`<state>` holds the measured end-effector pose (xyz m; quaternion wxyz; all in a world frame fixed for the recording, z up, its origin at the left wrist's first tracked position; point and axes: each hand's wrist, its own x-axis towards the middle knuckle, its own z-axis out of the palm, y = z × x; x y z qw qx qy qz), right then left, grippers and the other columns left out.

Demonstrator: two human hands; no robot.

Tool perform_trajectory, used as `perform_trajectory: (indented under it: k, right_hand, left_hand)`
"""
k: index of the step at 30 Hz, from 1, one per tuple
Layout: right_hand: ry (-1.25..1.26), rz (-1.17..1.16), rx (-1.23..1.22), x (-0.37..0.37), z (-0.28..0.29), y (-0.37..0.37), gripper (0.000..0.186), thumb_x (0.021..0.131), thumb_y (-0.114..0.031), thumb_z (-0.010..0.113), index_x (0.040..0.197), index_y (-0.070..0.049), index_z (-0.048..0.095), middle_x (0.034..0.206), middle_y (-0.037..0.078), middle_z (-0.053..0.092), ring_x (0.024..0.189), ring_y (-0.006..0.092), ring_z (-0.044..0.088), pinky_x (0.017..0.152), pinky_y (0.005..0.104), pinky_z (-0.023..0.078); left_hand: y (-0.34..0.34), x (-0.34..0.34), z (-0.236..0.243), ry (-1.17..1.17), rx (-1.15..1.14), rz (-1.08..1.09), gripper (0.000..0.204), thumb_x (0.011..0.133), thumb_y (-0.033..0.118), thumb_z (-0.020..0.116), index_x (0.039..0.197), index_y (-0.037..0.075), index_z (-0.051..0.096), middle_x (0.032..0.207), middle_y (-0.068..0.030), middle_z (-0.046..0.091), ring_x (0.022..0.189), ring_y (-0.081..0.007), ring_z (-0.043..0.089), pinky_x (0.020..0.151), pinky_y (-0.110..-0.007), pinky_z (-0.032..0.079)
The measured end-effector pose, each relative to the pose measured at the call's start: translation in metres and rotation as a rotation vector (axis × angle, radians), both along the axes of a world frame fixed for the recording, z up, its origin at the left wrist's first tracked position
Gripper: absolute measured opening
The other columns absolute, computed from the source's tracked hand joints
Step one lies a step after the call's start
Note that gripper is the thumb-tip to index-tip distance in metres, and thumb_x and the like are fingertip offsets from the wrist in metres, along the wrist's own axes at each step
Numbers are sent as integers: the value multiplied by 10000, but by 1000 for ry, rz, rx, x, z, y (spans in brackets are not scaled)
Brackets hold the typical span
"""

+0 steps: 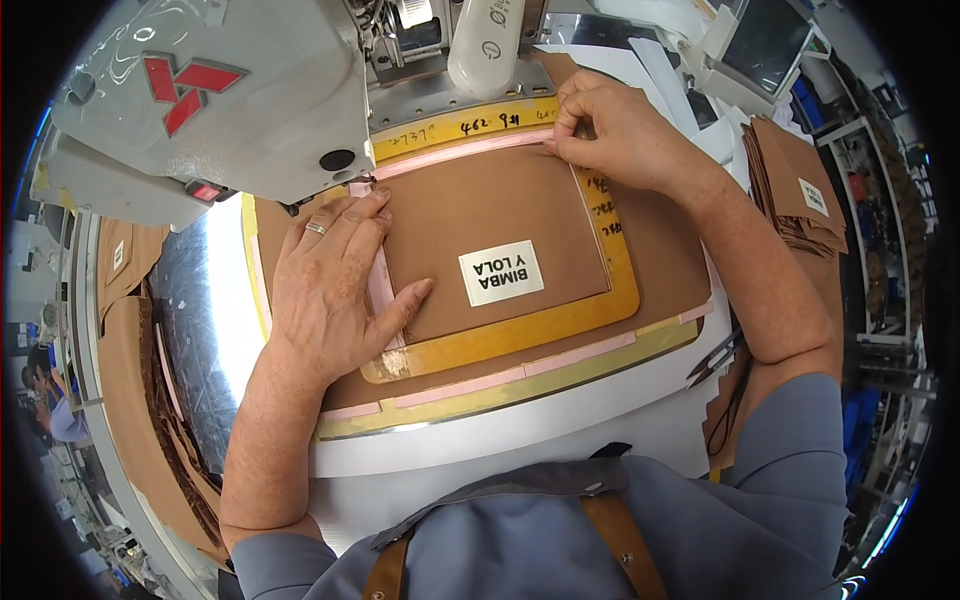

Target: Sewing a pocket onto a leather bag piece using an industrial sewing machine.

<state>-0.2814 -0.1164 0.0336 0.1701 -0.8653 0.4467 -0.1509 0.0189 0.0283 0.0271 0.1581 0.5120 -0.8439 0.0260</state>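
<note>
A brown fabric panel with a white printed label lies inside a yellow frame. Strips of pink tape line the frame's far and left sides. My left hand rests flat over the frame's left side and the panel's edge, thumb spread onto the fabric. At the panel's far right corner, my right hand pinches the edge between thumb and forefinger. More brown fabric shows beneath the frame, on a larger taped yellow frame.
A grey sewing machine head stands close beyond my left hand. Tweezers or snips lie at the right. Stacked brown pieces sit at the far right, and more brown fabric hangs at the left. A screen stands at the back right.
</note>
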Motion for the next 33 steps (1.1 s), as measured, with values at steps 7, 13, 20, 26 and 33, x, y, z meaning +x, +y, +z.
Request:
perform_trajectory:
  k: [7, 13, 20, 26, 33]
  right_hand:
    - [8, 56, -272, 0, -4, 1, 185, 772, -204, 786, 794, -74, 656, 959, 37, 643, 883, 246, 644, 783, 400, 507]
    - [120, 296, -717, 5, -17, 21, 154, 815, -178, 745, 895, -88, 648, 863, 41, 620, 828, 243, 634, 734, 391, 512]
    - [89, 284, -695, 42, -14, 57, 322, 839, -314, 734, 1047, -72, 690, 887, 24, 620, 855, 190, 635, 737, 331, 529]
    - [172, 310, -672, 60, -14, 61, 413, 843, -428, 731, 1084, -94, 696, 931, 3, 619, 872, 152, 630, 726, 317, 533]
    - [179, 296, -604, 64, -7, 61, 394, 858, -434, 724, 1065, -100, 709, 921, 9, 615, 868, 153, 630, 668, 312, 545]
  left_hand:
    - [-1, 2, 1, 12, -14, -23, 569, 781, 364, 780, 1174, -16, 621, 1333, -163, 615, 1216, -386, 575, 1058, -492, 414]
    - [-1, 2, 1, 21, 0, -21, 564, 791, 350, 777, 1174, -31, 617, 1340, -177, 611, 1211, -414, 572, 1068, -512, 407]
    - [1, 2, 0, 29, 27, 3, 566, 801, 375, 776, 1177, -19, 621, 1363, -171, 600, 1221, -423, 562, 1063, -485, 416]
    - [-1, 3, -5, 35, -57, -40, 572, 805, 393, 764, 1188, -10, 627, 1340, -159, 623, 1234, -377, 569, 1069, -489, 399]
    - [2, 1, 0, -28, -36, 15, 605, 815, 440, 738, 1222, 6, 629, 1339, -146, 627, 1202, -350, 583, 1067, -504, 379]
